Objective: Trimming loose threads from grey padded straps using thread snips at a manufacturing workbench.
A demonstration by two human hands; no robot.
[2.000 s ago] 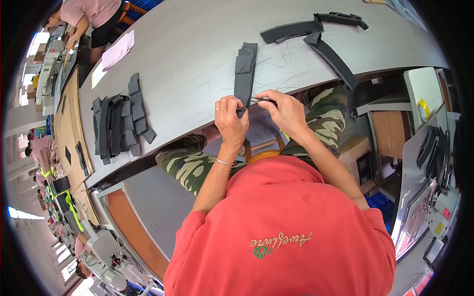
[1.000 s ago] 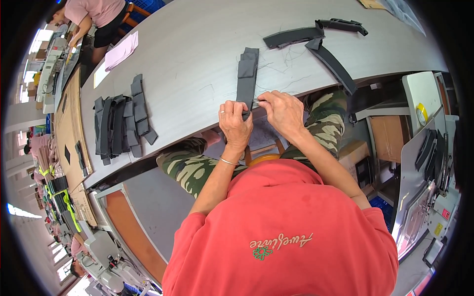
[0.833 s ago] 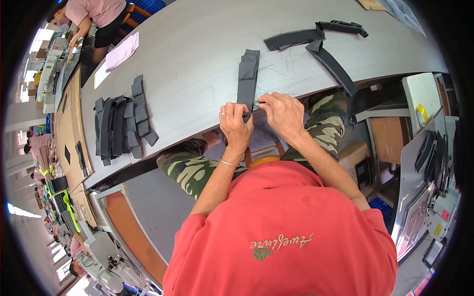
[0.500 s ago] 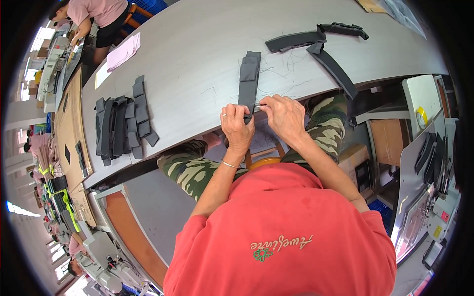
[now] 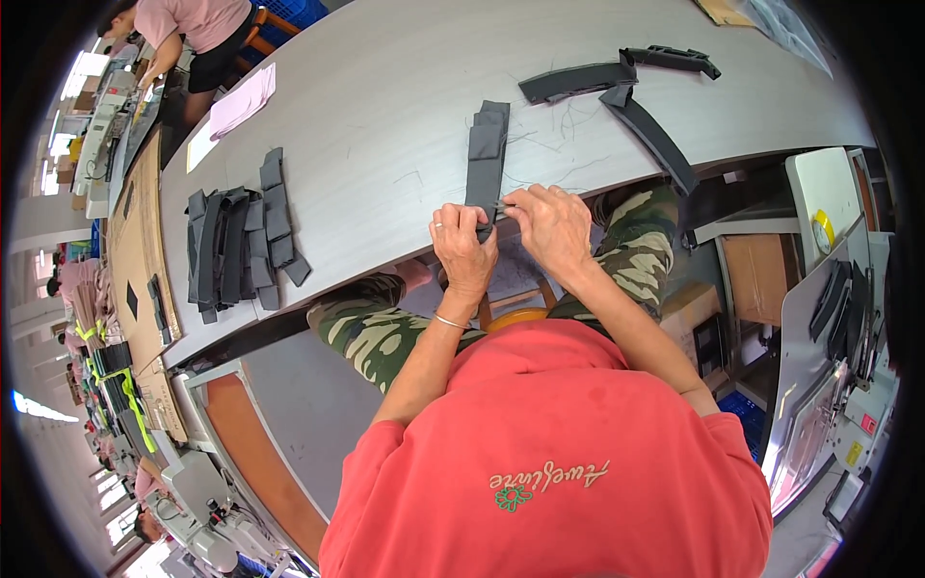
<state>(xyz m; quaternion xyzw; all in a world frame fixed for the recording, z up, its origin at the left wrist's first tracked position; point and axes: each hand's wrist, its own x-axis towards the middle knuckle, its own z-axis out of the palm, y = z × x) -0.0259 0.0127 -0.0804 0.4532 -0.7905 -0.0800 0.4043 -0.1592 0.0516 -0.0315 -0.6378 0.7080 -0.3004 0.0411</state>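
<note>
A dark grey fabric strip (image 5: 485, 159) with stitched, folded sections lies with its far end on the table and its near end at the table's front edge. My left hand (image 5: 462, 249) is closed on that near end, thumb and fingers gripping the cloth. Close against the strip's right edge, my right hand (image 5: 554, 226) is closed in a pinch. A small, thin, shiny tool (image 5: 503, 203) pokes out from its fingertips and meets the strip's edge; most of it is hidden in the fingers, so its exact kind cannot be told.
A pile of similar grey strips (image 5: 226, 250) lies at the left of the table (image 5: 376, 106). Several curved dark strips (image 5: 650, 135) and loose threads lie at the right. Pink sheets (image 5: 243, 101) rest at the far left, near another person (image 5: 198, 29). Camouflage-clad legs (image 5: 641, 231) are under the edge.
My right hand has shifted very slightly left and up along the strip's edge. My left hand and the strip stay in place.
</note>
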